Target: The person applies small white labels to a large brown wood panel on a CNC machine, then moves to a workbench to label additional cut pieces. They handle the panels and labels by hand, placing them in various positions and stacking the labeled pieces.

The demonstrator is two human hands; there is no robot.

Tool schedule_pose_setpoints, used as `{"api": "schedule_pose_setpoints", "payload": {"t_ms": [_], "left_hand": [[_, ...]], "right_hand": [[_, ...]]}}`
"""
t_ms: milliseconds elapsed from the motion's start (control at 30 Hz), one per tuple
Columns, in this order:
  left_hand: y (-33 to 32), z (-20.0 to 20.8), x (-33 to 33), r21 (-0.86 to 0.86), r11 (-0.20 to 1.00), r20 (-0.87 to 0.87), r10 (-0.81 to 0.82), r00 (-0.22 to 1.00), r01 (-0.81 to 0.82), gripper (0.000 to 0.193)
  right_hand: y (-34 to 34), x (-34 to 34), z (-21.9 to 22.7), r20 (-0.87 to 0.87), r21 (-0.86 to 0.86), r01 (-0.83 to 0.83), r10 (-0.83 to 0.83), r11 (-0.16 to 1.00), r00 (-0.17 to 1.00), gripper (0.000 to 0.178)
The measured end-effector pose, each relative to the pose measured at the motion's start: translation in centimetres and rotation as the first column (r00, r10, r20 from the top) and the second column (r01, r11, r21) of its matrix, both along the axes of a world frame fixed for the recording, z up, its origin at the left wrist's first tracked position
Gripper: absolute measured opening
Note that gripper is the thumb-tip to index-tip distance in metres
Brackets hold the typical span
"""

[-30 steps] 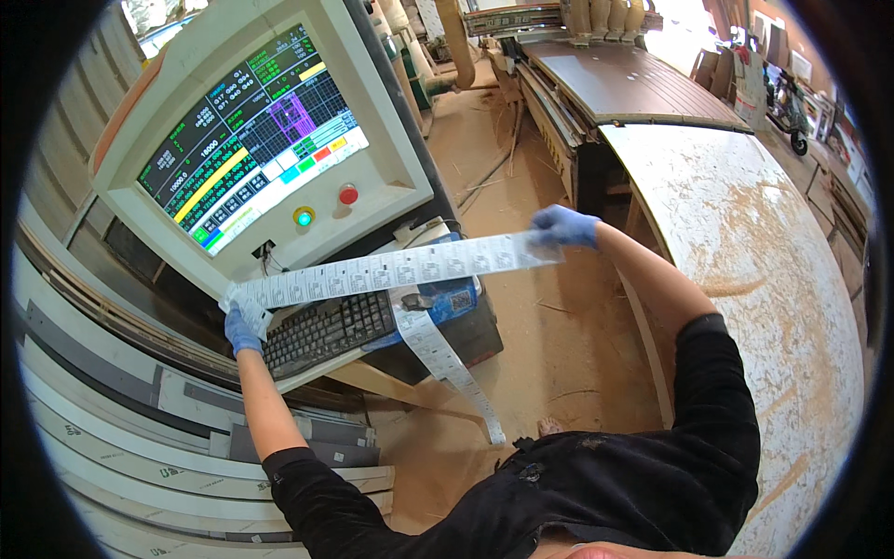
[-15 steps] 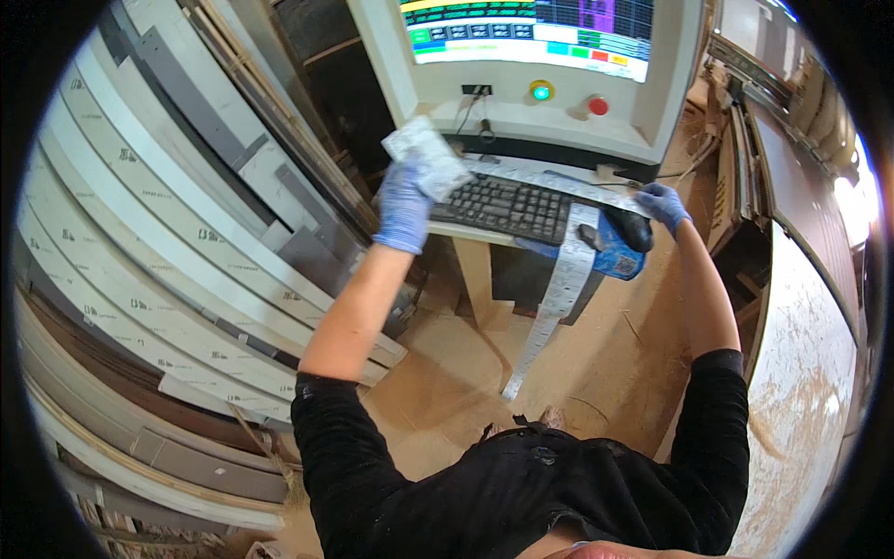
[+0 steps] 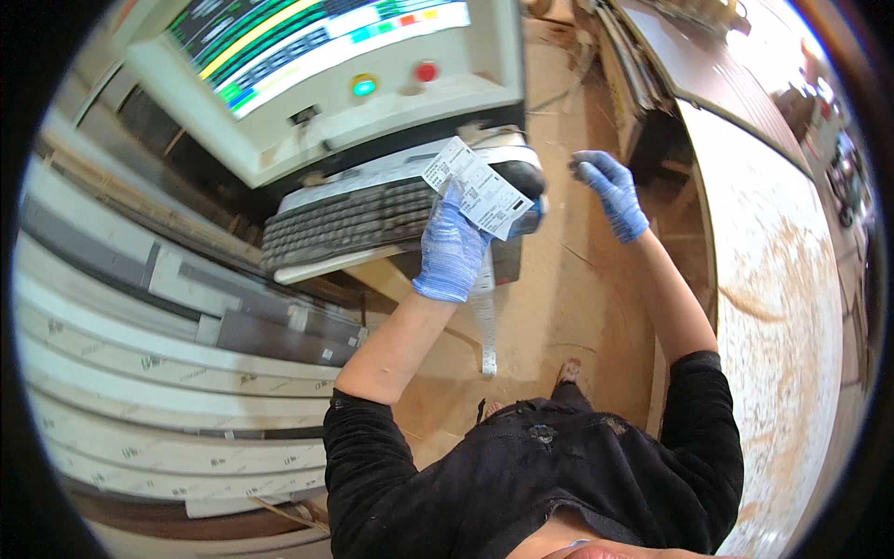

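Note:
My left hand, in a blue knitted glove, is closed on a piece of white printed labels, held above the right end of the black keyboard. The labels partly cover the black mouse. From the shelf's edge a long strip of labels hangs down below my left hand. My right hand, gloved alike, is raised in the air right of the mouse. Its fingers are loosely bent and apart, with nothing visible between them.
Behind the keyboard stands a machine console with a lit screen, a glowing green button and a red button. Long pale boards are stacked at left. A dusty white panel lies along the right.
My left hand has moved right across the keyboard with the labels. My right hand has left the label strip beside the mouse and drawn away to the right. The view has turned rightward.

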State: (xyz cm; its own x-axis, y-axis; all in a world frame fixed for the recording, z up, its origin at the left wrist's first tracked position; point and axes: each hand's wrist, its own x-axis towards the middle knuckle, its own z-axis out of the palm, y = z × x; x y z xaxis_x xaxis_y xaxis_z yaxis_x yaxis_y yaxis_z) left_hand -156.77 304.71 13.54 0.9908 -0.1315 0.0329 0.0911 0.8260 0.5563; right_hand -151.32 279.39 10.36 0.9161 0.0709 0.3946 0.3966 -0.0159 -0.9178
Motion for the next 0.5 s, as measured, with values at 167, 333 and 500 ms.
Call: {"api": "schedule_pose_setpoints", "payload": {"t_ms": [167, 333, 500], "left_hand": [[-12.2, -1.3, 2.6, -0.071, 0.983, -0.199, -0.183, 0.963, 0.172, 0.04], [-25.2, -3.5, 6.2, -0.151, 0.955, -0.271, -0.288, 0.919, 0.255, 0.039], [-36.4, -6.1, 9.7, -0.223, 0.918, -0.311, -0.385, 0.869, 0.327, 0.04]], "right_hand": [[-6.8, -3.8, 0.7, -0.116, 0.165, -0.094, 0.114, 0.982, 0.987, 0.036], [-17.5, -3.3, 0.1, -0.189, 0.12, 0.074, -0.05, 0.99, 0.981, 0.035], [-27.4, -1.0, -0.8, -0.21, 0.055, 0.129, -0.115, 0.99, 0.971, 0.032]]}}
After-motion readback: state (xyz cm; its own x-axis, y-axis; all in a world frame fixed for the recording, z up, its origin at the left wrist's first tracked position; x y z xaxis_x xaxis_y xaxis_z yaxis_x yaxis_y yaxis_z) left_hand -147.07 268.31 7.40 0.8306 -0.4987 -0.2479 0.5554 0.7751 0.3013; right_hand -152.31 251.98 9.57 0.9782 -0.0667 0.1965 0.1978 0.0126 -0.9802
